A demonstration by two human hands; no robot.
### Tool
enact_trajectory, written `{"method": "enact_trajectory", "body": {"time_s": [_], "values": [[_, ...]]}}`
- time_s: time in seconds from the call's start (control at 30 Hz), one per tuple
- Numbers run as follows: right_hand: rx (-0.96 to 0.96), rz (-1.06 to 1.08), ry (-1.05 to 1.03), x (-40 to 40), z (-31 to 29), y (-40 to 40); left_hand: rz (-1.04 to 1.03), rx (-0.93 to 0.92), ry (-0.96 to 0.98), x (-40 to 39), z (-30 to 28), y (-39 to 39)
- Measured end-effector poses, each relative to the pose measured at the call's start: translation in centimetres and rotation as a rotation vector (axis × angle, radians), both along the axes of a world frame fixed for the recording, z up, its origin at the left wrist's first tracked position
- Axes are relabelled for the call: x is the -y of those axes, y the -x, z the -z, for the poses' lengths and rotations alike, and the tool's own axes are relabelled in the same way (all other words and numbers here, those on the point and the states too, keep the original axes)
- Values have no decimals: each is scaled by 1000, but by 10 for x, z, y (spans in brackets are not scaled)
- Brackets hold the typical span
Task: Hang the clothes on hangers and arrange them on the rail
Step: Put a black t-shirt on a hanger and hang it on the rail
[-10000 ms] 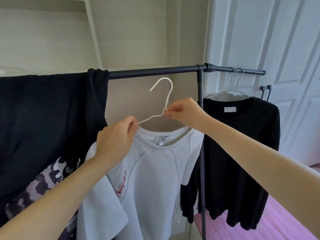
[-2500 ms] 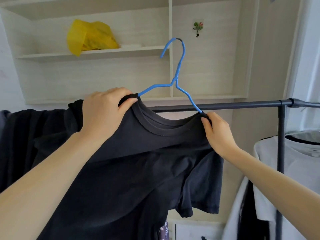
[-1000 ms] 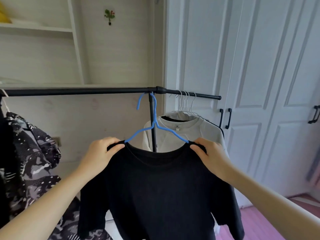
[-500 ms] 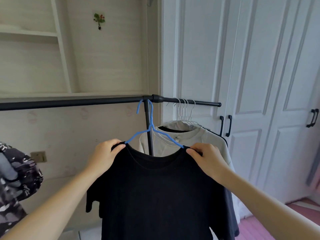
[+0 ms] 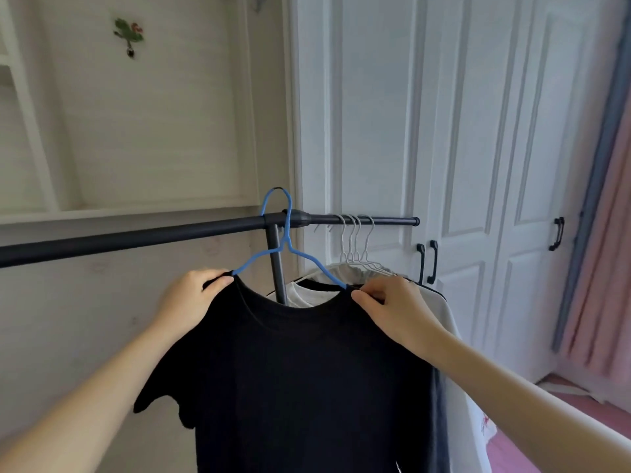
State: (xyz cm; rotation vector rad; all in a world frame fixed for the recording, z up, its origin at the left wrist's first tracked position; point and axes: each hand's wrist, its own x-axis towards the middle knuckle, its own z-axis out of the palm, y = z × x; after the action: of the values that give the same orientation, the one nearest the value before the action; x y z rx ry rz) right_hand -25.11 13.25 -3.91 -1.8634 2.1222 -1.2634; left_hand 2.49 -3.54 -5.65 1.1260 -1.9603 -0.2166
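A black T-shirt (image 5: 307, 377) hangs on a blue hanger (image 5: 288, 254). My left hand (image 5: 191, 298) grips the shirt's left shoulder, and my right hand (image 5: 392, 308) pinches the right shoulder at the hanger's end. The blue hook rises above the dark rail (image 5: 136, 238), beside the joint at the rail's upright post (image 5: 276, 268); I cannot tell whether it rests on the rail. To the right, several white hangers (image 5: 355, 244) hold a white garment (image 5: 440, 319) on the rail's short end.
White closet doors (image 5: 478, 165) with black handles stand behind the rail's right end. A pink curtain (image 5: 607, 250) hangs at the far right. Pale shelving (image 5: 136, 209) runs behind the rail. A small flower hook (image 5: 129, 34) is on the wall.
Both hands have lifted the shirt and hanger, so the blue hook now stands higher than the rail instead of level with it. The view has shifted right; the patterned garment has left the frame.
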Motion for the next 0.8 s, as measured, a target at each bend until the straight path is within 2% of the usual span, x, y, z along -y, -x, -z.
{"method": "enact_trajectory", "body": {"time_s": [0.07, 0.1, 0.13, 0.2, 0.47, 0.8], "values": [[-31, -9, -30, 2, -1, 0, 23, -1, 7, 8, -6, 0], [-23, 131, 13, 27, 2, -14, 171, 24, -7, 54, -18, 12], [-11, 179, 36, 32, -1, -20, 205, 70, -2, 73, -19, 14], [-15, 185, 50, 28, -9, -14, 242, 46, -18, 82, -24, 28], [-40, 187, -86, 29, 18, -22, 289, 157, -184, 92, 15, 17], [-82, 193, -116, 10, 28, -33, 214, 97, -140, 87, 40, 34]]}}
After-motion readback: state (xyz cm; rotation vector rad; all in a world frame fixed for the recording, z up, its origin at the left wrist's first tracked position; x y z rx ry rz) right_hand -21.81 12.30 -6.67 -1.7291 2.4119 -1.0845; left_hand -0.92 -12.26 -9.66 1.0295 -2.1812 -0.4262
